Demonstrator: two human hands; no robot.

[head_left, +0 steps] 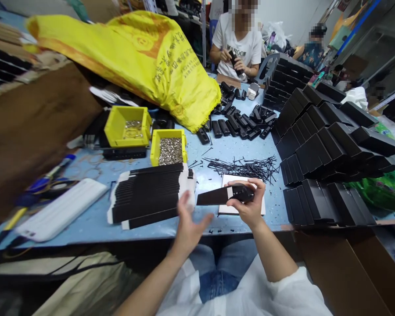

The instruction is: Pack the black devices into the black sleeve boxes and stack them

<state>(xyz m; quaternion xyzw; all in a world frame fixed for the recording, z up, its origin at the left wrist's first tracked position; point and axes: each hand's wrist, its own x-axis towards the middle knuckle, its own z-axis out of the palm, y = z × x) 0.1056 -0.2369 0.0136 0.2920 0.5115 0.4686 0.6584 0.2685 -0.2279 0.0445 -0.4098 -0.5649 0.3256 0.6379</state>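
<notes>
My right hand [248,204] grips a small black device [242,193] together with a flat black box sleeve [213,197] that juts out to the left. My left hand [189,226] hovers open just left of the sleeve and touches nothing. Beneath my right hand a white card [225,208] lies on the blue table [85,224]. A fanned stack of flattened black-and-white box sleeves [148,195] lies to the left of my hands. A scatter of thin black pins [243,167] lies just beyond the white card.
Two yellow bins [156,149] with small metal parts stand behind the stack. A big yellow sack [145,52] fills the back left. Piled black boxes [329,145] crowd the right side. Loose black devices [240,118] lie mid-table. A person opposite [238,44] handles a black part. A white power strip [61,210] lies at left.
</notes>
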